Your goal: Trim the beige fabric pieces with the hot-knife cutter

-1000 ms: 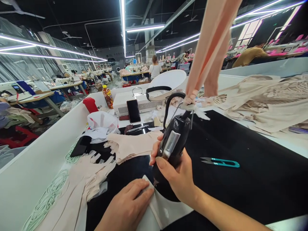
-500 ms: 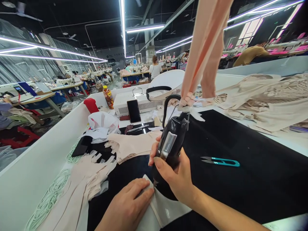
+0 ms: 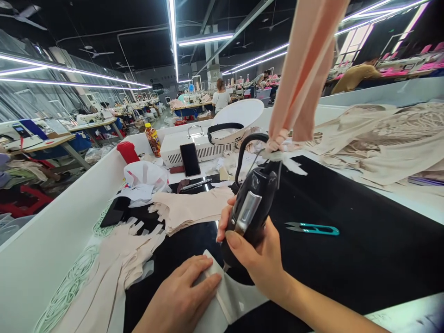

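My right hand (image 3: pixel 255 249) is wrapped around a black corded hand tool (image 3: pixel 255 199) with a silver lever on its side, the thumb just below the lever. The tool tilts over the work, and its narrow tip (image 3: pixel 226 267) points down at the edge of a pale fabric piece (image 3: pixel 225 300). A pink cloth strip (image 3: pixel 301 69) tied to the tool's top runs upward. My left hand (image 3: pixel 183 289) lies flat on the pale fabric, fingers stretched out, fingertips close to the tip. Whether the tip touches the cloth is hard to see.
Teal thread snips (image 3: pixel 317 229) lie on the black mat (image 3: pixel 360 240) to the right. Cut beige pieces (image 3: pixel 194 206) and pale green cords (image 3: pixel 69 286) are at left. A vented white box (image 3: pixel 169 150), a phone (image 3: pixel 190 159) and a bottle (image 3: pixel 152 138) stand behind. Beige fabric (image 3: pixel 388 138) is heaped at right.
The tool leans slightly more to the right, and its tip sits a little farther right of my left fingertips. The left hand stays on the cloth. The view has shifted slightly.
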A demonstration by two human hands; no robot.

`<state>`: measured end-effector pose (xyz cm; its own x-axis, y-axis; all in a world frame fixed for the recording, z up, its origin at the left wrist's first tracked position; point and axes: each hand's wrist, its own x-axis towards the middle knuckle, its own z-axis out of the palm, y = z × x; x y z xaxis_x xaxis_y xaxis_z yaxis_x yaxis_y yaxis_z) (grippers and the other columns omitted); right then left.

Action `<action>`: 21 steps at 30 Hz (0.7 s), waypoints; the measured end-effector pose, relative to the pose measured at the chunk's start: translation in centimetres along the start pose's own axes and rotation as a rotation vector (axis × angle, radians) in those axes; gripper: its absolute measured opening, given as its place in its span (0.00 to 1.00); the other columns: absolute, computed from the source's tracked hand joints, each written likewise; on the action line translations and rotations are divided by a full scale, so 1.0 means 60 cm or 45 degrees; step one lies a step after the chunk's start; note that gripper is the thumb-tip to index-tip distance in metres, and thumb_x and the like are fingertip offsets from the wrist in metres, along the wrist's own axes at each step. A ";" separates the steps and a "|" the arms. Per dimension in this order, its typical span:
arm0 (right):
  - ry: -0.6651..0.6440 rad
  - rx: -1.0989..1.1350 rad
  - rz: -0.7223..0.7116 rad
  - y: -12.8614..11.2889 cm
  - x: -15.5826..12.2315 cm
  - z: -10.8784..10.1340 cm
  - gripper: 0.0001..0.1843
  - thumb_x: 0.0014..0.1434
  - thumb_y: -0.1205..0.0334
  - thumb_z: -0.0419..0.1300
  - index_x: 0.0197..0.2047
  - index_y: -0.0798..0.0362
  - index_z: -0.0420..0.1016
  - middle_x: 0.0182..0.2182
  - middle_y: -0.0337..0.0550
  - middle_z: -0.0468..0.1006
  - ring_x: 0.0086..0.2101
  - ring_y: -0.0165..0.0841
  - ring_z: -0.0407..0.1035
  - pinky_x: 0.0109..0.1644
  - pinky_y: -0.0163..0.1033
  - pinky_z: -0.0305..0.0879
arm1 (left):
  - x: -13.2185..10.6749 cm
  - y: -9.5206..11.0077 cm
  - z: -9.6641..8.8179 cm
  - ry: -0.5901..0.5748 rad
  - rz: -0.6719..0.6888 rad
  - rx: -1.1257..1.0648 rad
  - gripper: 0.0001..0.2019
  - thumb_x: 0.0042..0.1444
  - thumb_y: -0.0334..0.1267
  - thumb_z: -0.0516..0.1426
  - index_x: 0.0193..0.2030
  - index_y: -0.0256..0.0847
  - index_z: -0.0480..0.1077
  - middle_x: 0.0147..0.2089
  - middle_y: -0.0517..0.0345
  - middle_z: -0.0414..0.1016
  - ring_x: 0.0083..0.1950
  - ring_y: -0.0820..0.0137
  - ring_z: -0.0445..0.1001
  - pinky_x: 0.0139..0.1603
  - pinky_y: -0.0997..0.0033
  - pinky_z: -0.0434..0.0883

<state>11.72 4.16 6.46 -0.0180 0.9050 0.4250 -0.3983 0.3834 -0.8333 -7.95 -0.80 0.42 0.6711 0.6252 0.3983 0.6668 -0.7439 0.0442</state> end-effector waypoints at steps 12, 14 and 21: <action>0.031 -0.129 -0.017 0.001 -0.002 0.008 0.10 0.58 0.61 0.67 0.40 0.47 0.69 0.28 0.35 0.73 0.26 0.32 0.70 0.31 0.39 0.70 | -0.002 -0.002 0.001 -0.036 -0.006 0.008 0.13 0.76 0.35 0.51 0.58 0.43 0.75 0.60 0.46 0.77 0.62 0.60 0.79 0.61 0.61 0.79; 0.052 -0.114 -0.028 -0.004 -0.001 0.006 0.12 0.57 0.61 0.67 0.41 0.47 0.69 0.29 0.35 0.73 0.26 0.32 0.71 0.32 0.40 0.71 | -0.002 -0.001 -0.001 -0.037 0.000 0.021 0.13 0.76 0.36 0.51 0.58 0.43 0.75 0.60 0.46 0.77 0.62 0.60 0.79 0.60 0.61 0.80; 0.048 -0.078 -0.042 -0.016 0.004 -0.007 0.13 0.58 0.62 0.68 0.38 0.46 0.66 0.27 0.33 0.71 0.26 0.31 0.69 0.30 0.38 0.68 | 0.012 0.005 -0.013 0.062 0.093 0.111 0.14 0.77 0.35 0.49 0.56 0.41 0.75 0.56 0.49 0.80 0.58 0.63 0.80 0.64 0.55 0.77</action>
<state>12.48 4.09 7.19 0.0291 0.8974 0.4402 -0.3415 0.4228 -0.8394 -7.52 -0.73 1.46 0.7038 0.5567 0.4413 0.6440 -0.7623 -0.0653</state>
